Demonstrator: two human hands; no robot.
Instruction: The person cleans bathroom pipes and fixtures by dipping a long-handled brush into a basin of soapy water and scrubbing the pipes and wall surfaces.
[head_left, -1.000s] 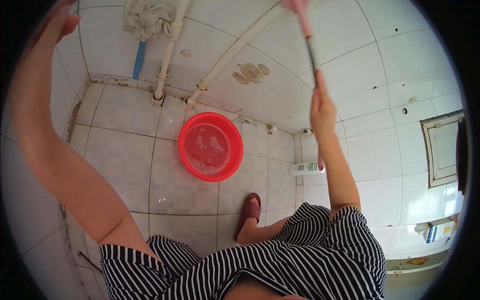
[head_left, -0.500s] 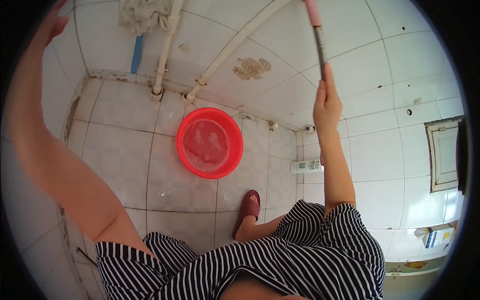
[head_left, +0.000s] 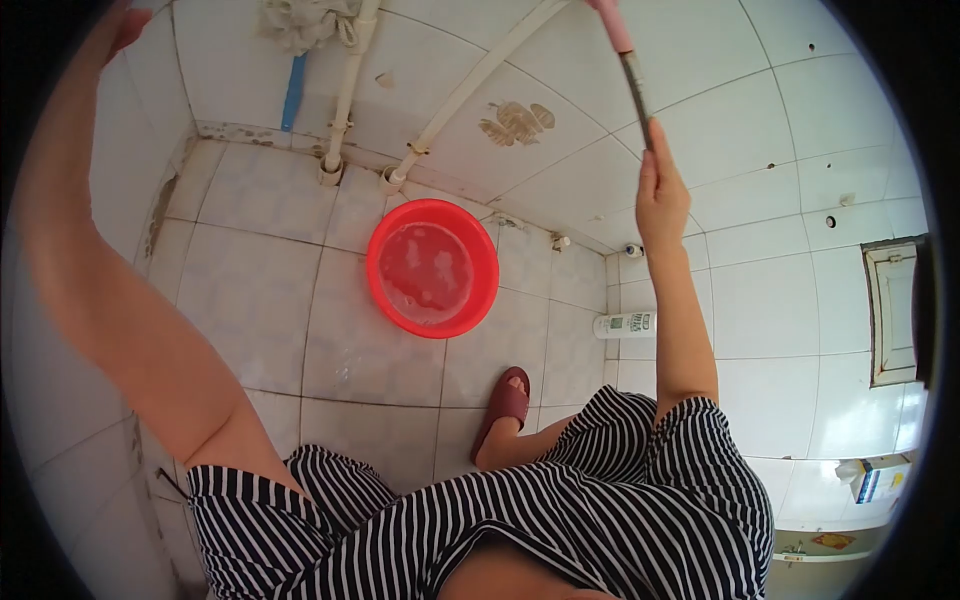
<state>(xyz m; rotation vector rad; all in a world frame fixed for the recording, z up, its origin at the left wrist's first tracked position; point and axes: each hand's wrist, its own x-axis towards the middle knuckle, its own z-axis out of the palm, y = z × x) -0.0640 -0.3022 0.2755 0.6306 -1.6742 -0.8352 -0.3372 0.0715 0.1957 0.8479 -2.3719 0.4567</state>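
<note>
My right hand (head_left: 662,200) is raised on the right, closed around a thin pole (head_left: 630,75). The pole is dark near my fingers and pink farther up, and its upper end runs out of the frame at the top. At the upper left edge, my left hand (head_left: 128,32) reaches up and is mostly cut off by the frame, so its grip cannot be made out. Below and between my arms, a red basin (head_left: 488,275) stands on the tiled floor, holding sudsy water.
White tiled walls surround the floor (head_left: 375,370). Two pipes (head_left: 345,95) run down the wall behind the basin. A mesh bath puff (head_left: 305,22) and a blue strip-like handle (head_left: 293,95) hang there. A white bottle (head_left: 625,325) stands by the right wall. My slippered foot (head_left: 505,410) is near the basin.
The view has shifted slightly, so the basin and pipes appear farther right. The pole's pink upper part leans a little more to the left. My left hand has slipped farther out of frame.
</note>
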